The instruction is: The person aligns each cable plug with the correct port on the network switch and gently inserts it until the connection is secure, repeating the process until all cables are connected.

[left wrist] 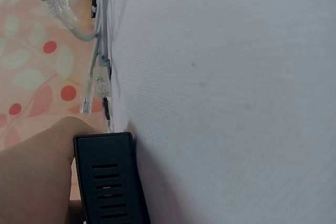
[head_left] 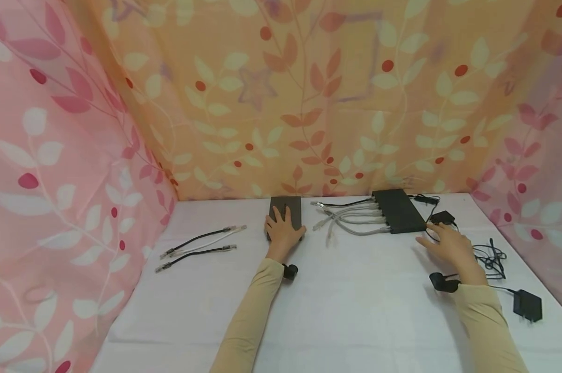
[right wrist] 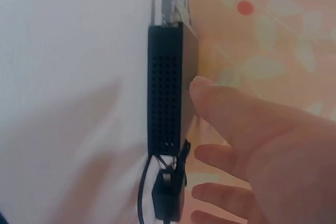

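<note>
My left hand (head_left: pixel 283 234) rests on a small black box (head_left: pixel 293 205), fingers spread forward over its top and thumb along its right side. Vent slots line the end of that box in the left wrist view, where the thumb is partly hidden behind it. On the right, my other hand (head_left: pixel 450 248) reaches toward a larger black box (head_left: pixel 397 211), its fingers extended and holding nothing. The thumb overlaps this box's top edge in the right wrist view. Several grey network cables (head_left: pixel 360 213) and a black one (head_left: pixel 343 204) are plugged into its left side.
Two short black cables (head_left: pixel 194 241) and a white one (head_left: pixel 208 242) lie at the left. A black power adapter (head_left: pixel 444 218) sits behind my right hand. A tangled cord (head_left: pixel 492 260) and another adapter (head_left: pixel 527 305) lie at the right. Patterned curtains (head_left: pixel 308 103) border the table.
</note>
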A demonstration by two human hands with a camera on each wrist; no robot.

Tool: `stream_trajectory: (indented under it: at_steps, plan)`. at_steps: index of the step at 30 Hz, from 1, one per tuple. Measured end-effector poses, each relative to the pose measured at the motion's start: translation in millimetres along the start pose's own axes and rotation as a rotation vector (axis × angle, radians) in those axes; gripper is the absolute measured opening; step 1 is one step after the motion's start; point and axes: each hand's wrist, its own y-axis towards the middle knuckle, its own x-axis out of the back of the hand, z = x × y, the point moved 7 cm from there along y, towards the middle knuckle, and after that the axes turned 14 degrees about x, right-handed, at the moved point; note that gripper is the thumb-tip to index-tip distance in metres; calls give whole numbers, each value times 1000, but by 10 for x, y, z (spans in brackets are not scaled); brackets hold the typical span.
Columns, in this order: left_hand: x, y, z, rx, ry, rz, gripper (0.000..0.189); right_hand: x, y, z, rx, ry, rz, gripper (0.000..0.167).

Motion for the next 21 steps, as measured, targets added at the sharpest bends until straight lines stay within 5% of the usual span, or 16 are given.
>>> stream_trajectory:
  at_steps: [9,21]
  plan:
    - [3,8,-9,15,17,1,84,148,-220,-204,-11,108,-47,64]
    - [-80,20,-9,1,10,11,84,114,-403,-256,59,150,46,36]
